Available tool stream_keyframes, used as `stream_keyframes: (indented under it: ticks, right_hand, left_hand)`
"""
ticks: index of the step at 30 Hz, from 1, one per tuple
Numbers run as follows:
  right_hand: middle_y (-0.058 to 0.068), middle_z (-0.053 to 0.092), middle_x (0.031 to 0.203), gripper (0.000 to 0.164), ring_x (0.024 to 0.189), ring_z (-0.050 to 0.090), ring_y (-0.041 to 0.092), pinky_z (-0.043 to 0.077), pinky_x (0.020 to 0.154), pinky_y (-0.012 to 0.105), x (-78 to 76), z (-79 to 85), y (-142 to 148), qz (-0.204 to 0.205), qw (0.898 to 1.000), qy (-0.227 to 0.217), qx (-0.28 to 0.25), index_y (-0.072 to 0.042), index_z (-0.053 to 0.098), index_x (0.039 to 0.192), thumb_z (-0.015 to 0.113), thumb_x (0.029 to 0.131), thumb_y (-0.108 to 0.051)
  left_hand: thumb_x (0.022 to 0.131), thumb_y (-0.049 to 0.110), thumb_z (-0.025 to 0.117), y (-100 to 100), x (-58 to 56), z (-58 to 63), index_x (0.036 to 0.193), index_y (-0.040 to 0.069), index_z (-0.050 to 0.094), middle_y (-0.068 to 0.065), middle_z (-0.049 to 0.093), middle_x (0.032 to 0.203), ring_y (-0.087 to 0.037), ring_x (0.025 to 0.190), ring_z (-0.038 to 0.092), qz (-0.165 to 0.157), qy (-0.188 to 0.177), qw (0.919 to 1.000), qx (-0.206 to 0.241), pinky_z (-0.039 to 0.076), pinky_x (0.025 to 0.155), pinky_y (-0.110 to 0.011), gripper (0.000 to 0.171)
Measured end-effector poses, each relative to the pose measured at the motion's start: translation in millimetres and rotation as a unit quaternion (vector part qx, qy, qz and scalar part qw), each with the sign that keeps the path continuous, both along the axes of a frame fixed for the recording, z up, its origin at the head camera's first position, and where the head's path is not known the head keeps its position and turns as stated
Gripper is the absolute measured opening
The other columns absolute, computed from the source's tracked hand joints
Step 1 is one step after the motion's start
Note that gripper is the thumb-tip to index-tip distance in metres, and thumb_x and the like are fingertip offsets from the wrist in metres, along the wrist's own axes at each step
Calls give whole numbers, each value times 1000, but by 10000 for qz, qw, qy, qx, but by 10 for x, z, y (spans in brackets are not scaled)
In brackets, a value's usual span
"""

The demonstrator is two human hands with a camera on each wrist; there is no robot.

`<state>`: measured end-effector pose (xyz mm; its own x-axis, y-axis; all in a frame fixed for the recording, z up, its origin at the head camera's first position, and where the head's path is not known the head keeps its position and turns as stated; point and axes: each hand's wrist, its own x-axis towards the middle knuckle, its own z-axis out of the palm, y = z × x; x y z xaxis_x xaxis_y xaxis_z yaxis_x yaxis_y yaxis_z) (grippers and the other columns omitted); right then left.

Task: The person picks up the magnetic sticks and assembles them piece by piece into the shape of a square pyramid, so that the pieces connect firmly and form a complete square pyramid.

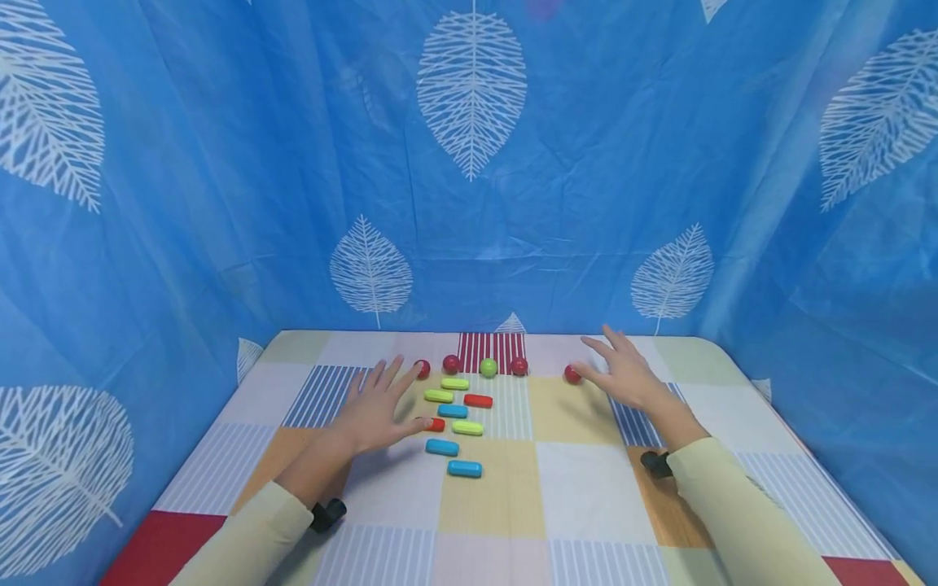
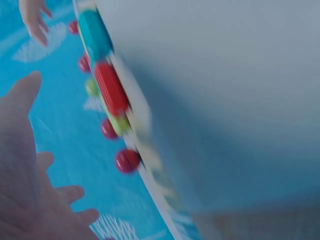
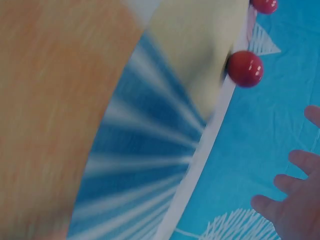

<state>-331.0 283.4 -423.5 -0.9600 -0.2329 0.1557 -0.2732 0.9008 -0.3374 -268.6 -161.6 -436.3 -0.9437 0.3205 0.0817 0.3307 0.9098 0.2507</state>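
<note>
My left hand (image 1: 372, 413) hovers over the left part of the table with fingers spread and nothing held. Its thumb overlaps a red ridged block (image 1: 437, 425) in the head view, and its fingertips come close to a red ball (image 1: 422, 369). On the right, my right hand (image 1: 623, 373) is raised with fingers spread, also holding nothing. Nearest to it lies another red ball (image 1: 572, 374), just left of the thumb. Between the hands, a red ball (image 1: 450, 364), a green ball (image 1: 488, 368) and a red ball (image 1: 519, 366) form a loose row along the back.
Several small rounded blocks lie left of centre, among them a yellow-green block (image 1: 467, 427), a red block (image 1: 478, 400) and a blue block (image 1: 465, 469). A patchwork cloth (image 1: 586, 488) covers the table. Blue leaf-print curtains (image 1: 572, 179) surround its back and sides.
</note>
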Motion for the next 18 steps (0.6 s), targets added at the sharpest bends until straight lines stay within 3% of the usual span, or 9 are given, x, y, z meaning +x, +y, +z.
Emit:
stream_keyframes:
  ticks: [6,12,18]
  right_hand:
    - [29,21,166,73,151,20,55,21,116,76,-75,-44,-115,90,9964,-263,-805,-8,43,155,54,101,-57]
    - [27,34,162,70,147,34,51,30,117,68,-131,-82,-192,103,9918,-418,-1204,-8,44,154,63,99,-46]
    - [26,42,157,65,134,50,52,46,107,64,-176,-131,-200,32,9869,-578,-1503,-7,47,152,70,97,-34]
  left_hand:
    - [85,54,76,213,204,-11,162,32,28,-6,29,169,-35,156,25,-514,-376,9941,875,24,121,-68,94]
    - [88,39,79,333,368,-50,155,22,44,-5,45,157,-34,146,40,-913,-755,9772,1762,37,114,-66,77]
    - [88,36,81,415,468,-80,142,17,58,-6,54,143,-32,134,53,-1070,-1037,9634,2229,49,108,-58,62]
